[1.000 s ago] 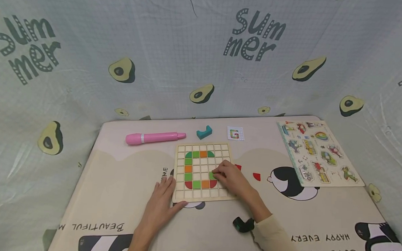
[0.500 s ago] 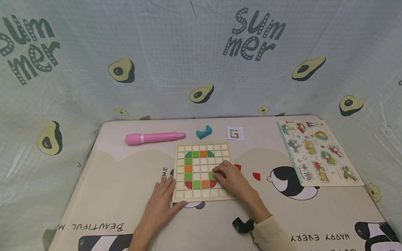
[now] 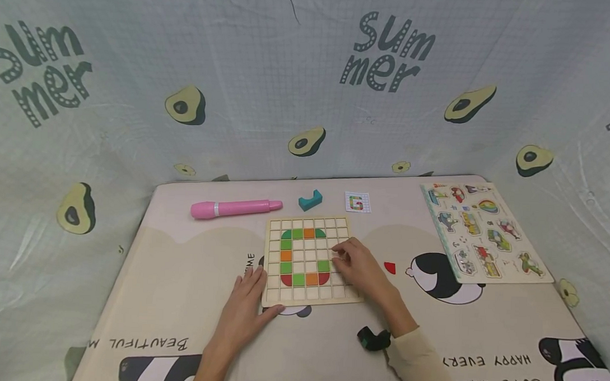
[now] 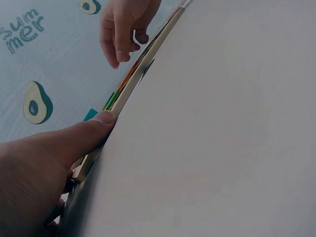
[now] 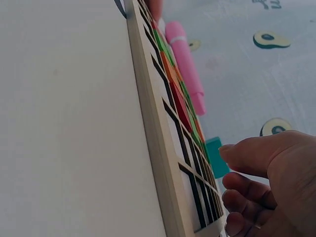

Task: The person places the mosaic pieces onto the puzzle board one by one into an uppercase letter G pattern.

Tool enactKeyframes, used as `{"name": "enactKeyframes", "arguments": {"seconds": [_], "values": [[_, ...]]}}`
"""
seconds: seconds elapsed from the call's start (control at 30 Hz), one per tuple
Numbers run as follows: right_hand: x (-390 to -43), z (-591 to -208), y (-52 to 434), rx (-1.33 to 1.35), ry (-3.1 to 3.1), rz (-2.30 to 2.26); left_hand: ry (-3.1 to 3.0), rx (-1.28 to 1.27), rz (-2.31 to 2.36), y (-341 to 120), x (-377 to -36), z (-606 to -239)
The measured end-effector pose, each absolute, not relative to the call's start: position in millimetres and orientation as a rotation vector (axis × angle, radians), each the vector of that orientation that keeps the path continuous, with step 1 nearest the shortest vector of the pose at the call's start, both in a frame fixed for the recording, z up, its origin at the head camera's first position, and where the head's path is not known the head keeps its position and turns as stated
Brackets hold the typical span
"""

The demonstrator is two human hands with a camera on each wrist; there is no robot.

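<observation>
I had my left hand (image 3: 240, 314) flat, steadying the square wooden grid board (image 3: 307, 261) mid-bench, my right hand (image 3: 359, 266) loosely curled and empty over its right cells, the green-orange-red tile G nearly done, one red quarter-round tile (image 3: 390, 267) waiting beside it.

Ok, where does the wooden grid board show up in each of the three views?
Head: the wooden grid board lies flat at centre, between both hands.
Left wrist: seen edge-on, a thin diagonal strip from the thumb up towards the top.
Right wrist: edge-on again, a thick diagonal band from top centre to the bottom, grid slots facing right.
Shared landmark: the teal block, behind the board in all three views.
</observation>
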State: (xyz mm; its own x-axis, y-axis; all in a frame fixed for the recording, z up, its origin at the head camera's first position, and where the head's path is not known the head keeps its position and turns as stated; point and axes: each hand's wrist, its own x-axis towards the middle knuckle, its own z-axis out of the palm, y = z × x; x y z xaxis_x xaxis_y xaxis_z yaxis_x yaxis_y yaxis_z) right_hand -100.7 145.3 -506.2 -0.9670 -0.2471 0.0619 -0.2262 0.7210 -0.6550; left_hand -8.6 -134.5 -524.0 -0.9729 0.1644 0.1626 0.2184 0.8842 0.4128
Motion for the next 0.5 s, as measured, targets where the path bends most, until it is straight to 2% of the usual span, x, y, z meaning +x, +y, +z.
{"name": "enactKeyframes", "arguments": {"seconds": [0.5], "values": [[-111,-511,174,-0.37,2.947,-1.101,-2.964,-0.289,-0.676,-135,-9,-523]]}}
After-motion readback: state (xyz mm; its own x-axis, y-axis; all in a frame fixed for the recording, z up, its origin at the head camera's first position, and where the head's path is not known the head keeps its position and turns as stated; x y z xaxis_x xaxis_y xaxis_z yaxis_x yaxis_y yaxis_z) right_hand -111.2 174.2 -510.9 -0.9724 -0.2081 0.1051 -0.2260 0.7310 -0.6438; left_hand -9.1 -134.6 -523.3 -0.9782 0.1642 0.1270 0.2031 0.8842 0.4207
